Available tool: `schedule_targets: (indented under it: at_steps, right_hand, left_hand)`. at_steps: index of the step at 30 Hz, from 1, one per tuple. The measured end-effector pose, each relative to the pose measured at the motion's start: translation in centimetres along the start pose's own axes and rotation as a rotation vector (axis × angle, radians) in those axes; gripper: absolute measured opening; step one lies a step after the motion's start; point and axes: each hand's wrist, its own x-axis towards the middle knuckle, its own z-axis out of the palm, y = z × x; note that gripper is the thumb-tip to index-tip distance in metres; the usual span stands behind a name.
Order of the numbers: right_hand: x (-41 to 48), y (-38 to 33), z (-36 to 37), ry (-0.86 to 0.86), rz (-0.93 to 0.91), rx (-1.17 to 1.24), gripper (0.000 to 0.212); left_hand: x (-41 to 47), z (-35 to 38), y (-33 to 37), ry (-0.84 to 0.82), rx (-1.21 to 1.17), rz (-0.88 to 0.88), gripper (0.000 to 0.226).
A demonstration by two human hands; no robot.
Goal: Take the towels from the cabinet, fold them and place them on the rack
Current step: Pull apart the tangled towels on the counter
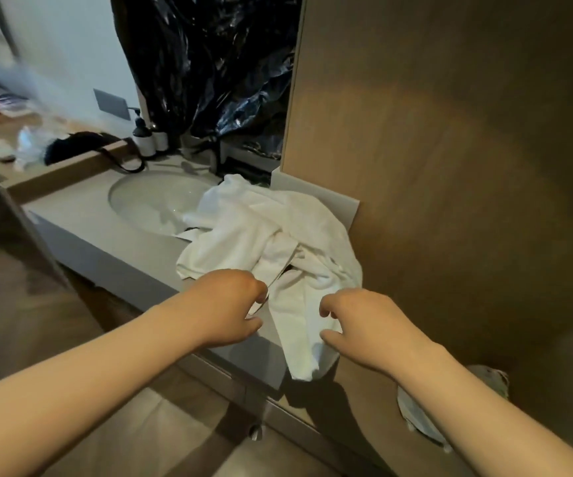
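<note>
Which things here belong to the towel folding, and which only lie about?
For the job: heap of crumpled white cloth towels on the grey stone counter; left hand and right hand at its near edge.
Lying about: dark pump bottles; black strapped bag; shiny black plastic sheet; round pale sink.

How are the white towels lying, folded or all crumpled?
Crumpled. The white towels lie in a rumpled heap on the counter by the sink, one end hanging over the edge.
</note>
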Motion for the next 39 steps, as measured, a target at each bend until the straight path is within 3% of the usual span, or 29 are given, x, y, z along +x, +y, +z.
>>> schedule_targets:
  at_steps: [8,21,26,34,39]
  right_hand:
    - [6.6,0.2,4.2,-0.111,0.000,0.050,0.036]
    - [16.6,1.0,5.8,-0.112,0.026,0.196,0.022]
    - [18.7,0.6,6.0,-0.097,0.112,0.236,0.026]
    - [18.7,-2.2,7.1,-0.054,0.445,0.345,0.018]
    - [17.2,-3.7,8.2,-0.029,0.604,0.470,0.025]
  left_hand:
    - [2.5,4.0,-4.9,-0.076,-0.081,-0.077,0.041]
    - [9.3,5.6,-11.8,-0.119,-0.202,-0.110,0.033]
    - [12.3,6.3,-15.0,-0.120,-0.193,-0.006,0.037]
    - [15.7,7.0,-18.8,-0.179,-0.186,0.268,0.035]
    - [17.0,7.5,-19.5,-0.184,-0.250,0.345,0.034]
